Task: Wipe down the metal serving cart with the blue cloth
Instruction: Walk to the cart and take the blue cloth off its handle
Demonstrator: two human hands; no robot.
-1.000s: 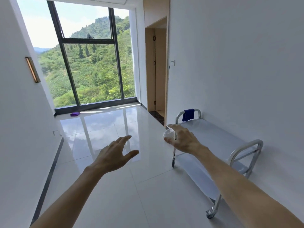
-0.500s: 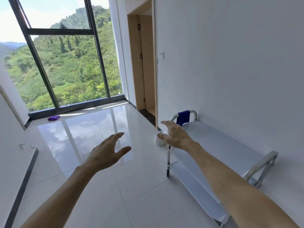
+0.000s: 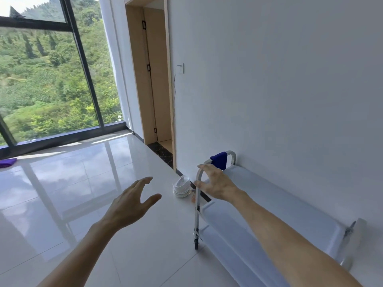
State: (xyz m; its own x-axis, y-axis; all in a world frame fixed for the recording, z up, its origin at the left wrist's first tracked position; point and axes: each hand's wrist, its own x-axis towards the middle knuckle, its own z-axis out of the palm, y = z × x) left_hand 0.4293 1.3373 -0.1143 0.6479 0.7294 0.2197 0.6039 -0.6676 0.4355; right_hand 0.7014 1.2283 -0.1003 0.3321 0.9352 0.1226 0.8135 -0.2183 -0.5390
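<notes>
One blue cloth hangs draped over the top bar of the far handle of the metal serving cart, at the end of the cart away from the person. The cart stands along the white wall, its long axis running from the near right corner of the view up and away toward the doorway; the cloth sits at the far end of that axis. The right hand is much the nearer: it reaches forward with fingers spread and relaxed, holding nothing, just below and to the left of the cloth, over the handle's left upright. Whether a fingertip touches the bar cannot be told. The left hand hovers over the floor, well apart from the cart, fingers open and slightly curved, also empty. So the take looks to fall to the right hand, with a short reach up and rightward.

Both cart shelves, upper and lower, appear bare. On the floor just left of the handle sits a small stack of white bowls; what is in them cannot be seen. A purple cloth lies far off by the window.
</notes>
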